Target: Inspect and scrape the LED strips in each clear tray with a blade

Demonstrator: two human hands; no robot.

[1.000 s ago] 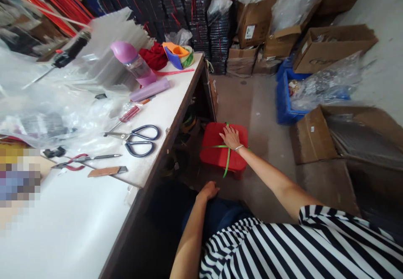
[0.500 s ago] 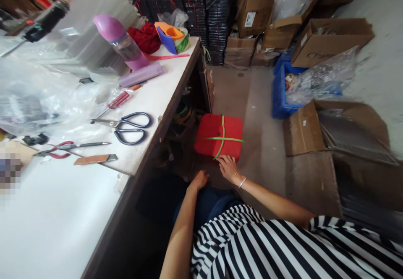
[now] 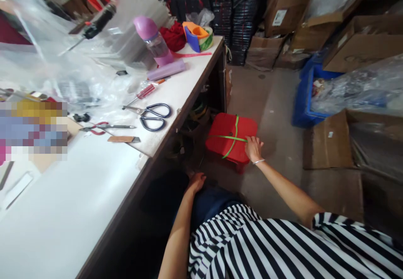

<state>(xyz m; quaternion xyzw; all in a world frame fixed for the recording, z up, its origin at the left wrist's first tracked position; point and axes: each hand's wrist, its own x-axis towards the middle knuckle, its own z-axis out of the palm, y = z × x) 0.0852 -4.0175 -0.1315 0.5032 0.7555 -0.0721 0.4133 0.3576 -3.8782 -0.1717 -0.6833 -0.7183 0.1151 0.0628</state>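
A red plastic stool (image 3: 227, 136) tied crosswise with green strap (image 3: 234, 135) stands on the floor beside the table's right edge. My right hand (image 3: 253, 149) reaches down and grips the stool's near right corner, fingers curled over its edge by the strap. My left hand (image 3: 197, 182) rests on my knee, on dark blue trousers, fingers loosely curled and holding nothing.
The white worktable (image 3: 94, 186) carries scissors (image 3: 153, 116), red-handled pliers (image 3: 103, 127), a screwdriver (image 3: 141, 94), a pink-capped bottle (image 3: 154, 39), a tape dispenser (image 3: 197, 35) and clear plastic bags (image 3: 47, 73). Cardboard boxes (image 3: 327, 140) and a blue crate (image 3: 304, 98) line the floor at the right.
My right hand slid from the stool's top to its near edge, then to its right corner, where it grips. The view swung left. My left hand stayed on my knee.
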